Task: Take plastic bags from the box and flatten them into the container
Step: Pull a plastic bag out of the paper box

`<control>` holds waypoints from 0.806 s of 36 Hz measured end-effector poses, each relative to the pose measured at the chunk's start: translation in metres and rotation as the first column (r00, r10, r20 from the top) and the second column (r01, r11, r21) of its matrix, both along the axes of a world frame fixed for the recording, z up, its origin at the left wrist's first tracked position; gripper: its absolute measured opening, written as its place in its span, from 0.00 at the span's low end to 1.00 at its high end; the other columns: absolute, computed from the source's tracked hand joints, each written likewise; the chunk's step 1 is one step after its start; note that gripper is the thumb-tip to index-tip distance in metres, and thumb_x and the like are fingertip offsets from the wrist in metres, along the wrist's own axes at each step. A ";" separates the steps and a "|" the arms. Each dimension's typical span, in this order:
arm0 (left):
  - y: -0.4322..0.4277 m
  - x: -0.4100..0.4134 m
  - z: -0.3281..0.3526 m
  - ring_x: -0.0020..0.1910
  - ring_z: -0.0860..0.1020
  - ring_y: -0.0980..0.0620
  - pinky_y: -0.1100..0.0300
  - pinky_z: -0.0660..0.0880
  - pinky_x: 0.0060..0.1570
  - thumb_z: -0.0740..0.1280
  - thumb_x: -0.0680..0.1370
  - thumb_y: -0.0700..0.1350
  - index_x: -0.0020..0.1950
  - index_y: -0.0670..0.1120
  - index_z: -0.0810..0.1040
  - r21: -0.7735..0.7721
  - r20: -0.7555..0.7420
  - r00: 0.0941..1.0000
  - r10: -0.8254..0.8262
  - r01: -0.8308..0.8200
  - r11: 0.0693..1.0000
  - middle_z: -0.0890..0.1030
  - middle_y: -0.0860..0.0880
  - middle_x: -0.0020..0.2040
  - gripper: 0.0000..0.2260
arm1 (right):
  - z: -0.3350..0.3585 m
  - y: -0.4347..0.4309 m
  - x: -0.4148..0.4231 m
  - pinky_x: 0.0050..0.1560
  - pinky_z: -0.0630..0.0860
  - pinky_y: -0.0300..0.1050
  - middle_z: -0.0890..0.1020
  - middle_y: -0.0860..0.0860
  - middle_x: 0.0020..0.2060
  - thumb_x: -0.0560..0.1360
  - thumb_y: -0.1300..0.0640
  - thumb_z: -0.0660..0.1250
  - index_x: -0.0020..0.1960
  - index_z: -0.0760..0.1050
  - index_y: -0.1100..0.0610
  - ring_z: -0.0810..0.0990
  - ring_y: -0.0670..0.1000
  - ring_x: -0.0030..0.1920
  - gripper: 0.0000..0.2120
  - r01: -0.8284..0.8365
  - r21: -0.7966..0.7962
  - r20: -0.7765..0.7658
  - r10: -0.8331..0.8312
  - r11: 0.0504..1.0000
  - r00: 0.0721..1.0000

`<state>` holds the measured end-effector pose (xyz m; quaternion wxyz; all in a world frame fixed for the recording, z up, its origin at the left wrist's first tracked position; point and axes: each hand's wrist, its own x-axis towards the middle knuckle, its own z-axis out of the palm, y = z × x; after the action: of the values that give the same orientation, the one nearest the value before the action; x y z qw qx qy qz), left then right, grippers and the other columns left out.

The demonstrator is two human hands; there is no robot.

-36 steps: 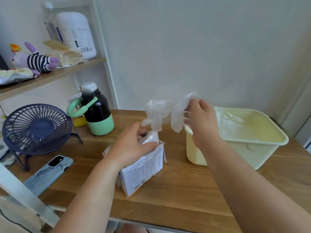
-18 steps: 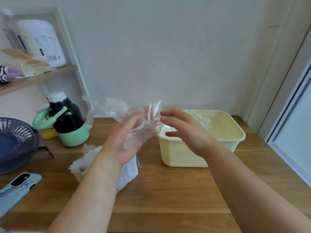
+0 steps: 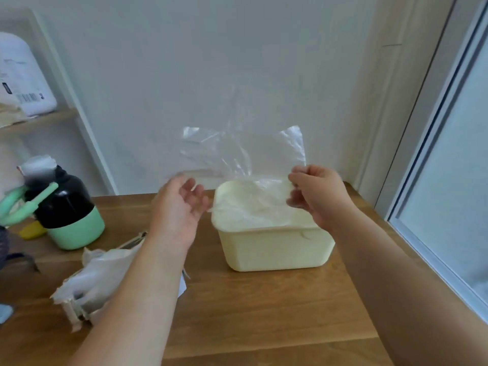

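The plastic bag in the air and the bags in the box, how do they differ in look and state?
The held bag is spread out; the boxed bags are crumpled. The held bag is almost clear, the boxed bags whitish. The right hand pinches the held bag above the container; the boxed bags sit in the box. Both are thin plastic.
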<state>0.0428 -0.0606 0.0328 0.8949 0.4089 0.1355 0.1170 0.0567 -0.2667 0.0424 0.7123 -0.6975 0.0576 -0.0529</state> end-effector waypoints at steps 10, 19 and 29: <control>-0.033 0.009 -0.002 0.56 0.75 0.62 0.65 0.71 0.57 0.65 0.79 0.46 0.59 0.52 0.80 0.878 0.470 0.867 -0.167 -0.439 0.192 0.75 0.65 0.53 0.09 | -0.018 -0.032 0.027 0.37 0.71 0.44 0.71 0.57 0.29 0.72 0.68 0.59 0.35 0.66 0.59 0.73 0.54 0.28 0.09 -0.028 -0.522 -0.198 -0.089 0.852 0.976; -0.056 0.050 -0.012 0.76 0.60 0.53 0.57 0.59 0.70 0.65 0.77 0.59 0.75 0.58 0.64 0.764 -0.566 0.766 -0.306 0.348 -0.544 0.61 0.55 0.77 0.27 | -0.020 -0.036 0.035 0.33 0.69 0.43 0.74 0.56 0.44 0.75 0.67 0.60 0.69 0.58 0.59 0.74 0.54 0.41 0.24 -0.094 -0.892 -0.143 -0.080 0.442 0.986; -0.068 0.066 -0.018 0.71 0.68 0.52 0.56 0.65 0.68 0.63 0.77 0.63 0.74 0.57 0.67 0.600 -0.757 0.610 -0.235 0.505 -0.621 0.69 0.55 0.73 0.26 | -0.023 -0.026 0.043 0.66 0.63 0.42 0.68 0.46 0.71 0.74 0.56 0.67 0.73 0.65 0.50 0.67 0.49 0.70 0.28 -0.314 -0.929 -0.263 0.248 0.197 0.932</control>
<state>0.1084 -0.1284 0.0152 0.0985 0.9494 -0.1350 -0.2659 0.0992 -0.2928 0.0194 0.1354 -0.9836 -0.0949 0.0727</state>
